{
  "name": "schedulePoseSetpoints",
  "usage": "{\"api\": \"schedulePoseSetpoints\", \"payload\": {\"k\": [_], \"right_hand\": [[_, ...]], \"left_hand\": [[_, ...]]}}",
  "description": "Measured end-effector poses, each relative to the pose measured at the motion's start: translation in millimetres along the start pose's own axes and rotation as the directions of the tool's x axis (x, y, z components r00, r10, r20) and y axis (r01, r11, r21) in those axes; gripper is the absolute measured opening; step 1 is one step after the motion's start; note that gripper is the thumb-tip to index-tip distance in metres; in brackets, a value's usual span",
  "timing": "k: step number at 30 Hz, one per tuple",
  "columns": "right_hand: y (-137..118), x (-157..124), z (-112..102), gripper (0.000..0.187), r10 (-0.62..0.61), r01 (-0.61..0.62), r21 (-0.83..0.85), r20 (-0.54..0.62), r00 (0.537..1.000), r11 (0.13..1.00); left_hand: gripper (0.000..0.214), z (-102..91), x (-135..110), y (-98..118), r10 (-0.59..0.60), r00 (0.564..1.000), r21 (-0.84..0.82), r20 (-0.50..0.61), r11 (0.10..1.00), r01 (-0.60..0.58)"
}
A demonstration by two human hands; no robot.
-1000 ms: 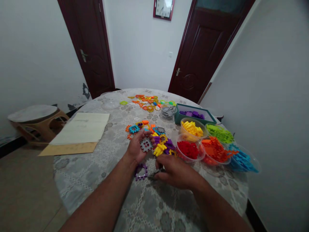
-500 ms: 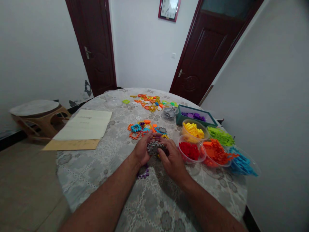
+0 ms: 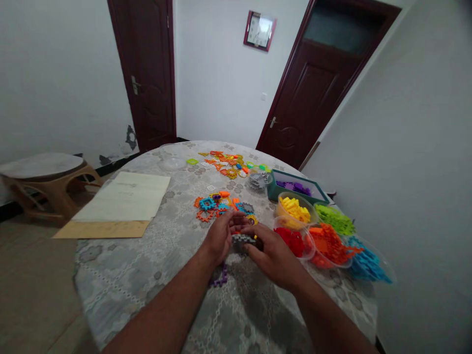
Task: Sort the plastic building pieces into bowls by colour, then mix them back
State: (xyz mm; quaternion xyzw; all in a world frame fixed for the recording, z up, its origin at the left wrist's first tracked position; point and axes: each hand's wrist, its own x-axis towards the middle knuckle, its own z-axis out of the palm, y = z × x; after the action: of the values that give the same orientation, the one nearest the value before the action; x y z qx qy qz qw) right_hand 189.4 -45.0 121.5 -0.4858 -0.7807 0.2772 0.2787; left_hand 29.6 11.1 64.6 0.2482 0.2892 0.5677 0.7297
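And here in the middle, the right hand (image 3: 271,250) has its grip closed on a stack of grey toothed pieces (image 3: 242,239), thumb on the near side! The left hand (image 3: 221,238) cups in at the stack's other end, fingers curved beyond it; whether that grip is holding anything, I cannot tell. The stack sits between the two hands, over the counter (image 3: 217,319). A purple frame piece (image 3: 220,282) peeks out beside the left wrist, and just beyond the fingers lies a mixed pile (image 3: 207,203). Red pieces (image 3: 289,241) fill the tub near the right hand. On to the writing: over on the left, a pale sheet (image 3: 118,205) carries faint lines, too dim to read, overlapping a brown sheet (image 3: 99,229) with fainter marks. Up on the wall, the framed clock (image 3: 259,32) shows a glary dial, its figures too small to read.
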Motion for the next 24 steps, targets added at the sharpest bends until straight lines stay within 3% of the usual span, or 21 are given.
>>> {"api": "schedulePoseSetpoints", "payload": {"k": [3,5,7,9,12,14,19,24], "right_hand": [[-1,24,-38,0.026,-0.027,0.013,-0.173,-0.083,0.996,0.985],[11,57,-61,0.028,-0.008,-0.029,-0.218,-0.168,0.986,0.975],[30,101,-77,0.029,0.118,-0.150,-0.126,-0.230,0.966,0.981],[50,148,-86,0.028,0.354,-0.335,0.114,-0.329,0.875,0.935],[74,205,-89,0.029,0.453,-0.387,0.238,-0.400,0.797,0.891],[83,227,-88,0.032,0.478,-0.387,0.286,-0.420,0.771,0.877],[90,236,-88,0.035,0.497,-0.376,0.335,-0.450,0.742,0.864],[63,194,-83,0.020,0.411,-0.301,0.296,-0.452,0.792,0.906]], "left_hand": [[0.038,-0.8,1,2,0.013,0.995,0.001,-0.096,1.000,-0.013],[0.038,-1.1,2,3,0.016,0.990,0.005,-0.142,1.000,-0.016],[0.037,-1.0,2,3,0.022,0.986,0.008,-0.167,1.000,-0.021],[0.037,-1.3,2,2,0.028,0.984,0.014,-0.178,1.000,-0.026],[0.038,-3.5,3,1,0.039,0.982,0.003,-0.182,0.999,-0.040],[0.039,-6.3,5,1,0.043,0.982,-0.018,-0.185,0.999,-0.047],[0.041,-10.8,9,4,0.077,0.971,-0.052,-0.226,0.994,-0.091],[0.040,-9.3,9,6,0.098,0.962,-0.037,-0.254,0.993,-0.111]]}}
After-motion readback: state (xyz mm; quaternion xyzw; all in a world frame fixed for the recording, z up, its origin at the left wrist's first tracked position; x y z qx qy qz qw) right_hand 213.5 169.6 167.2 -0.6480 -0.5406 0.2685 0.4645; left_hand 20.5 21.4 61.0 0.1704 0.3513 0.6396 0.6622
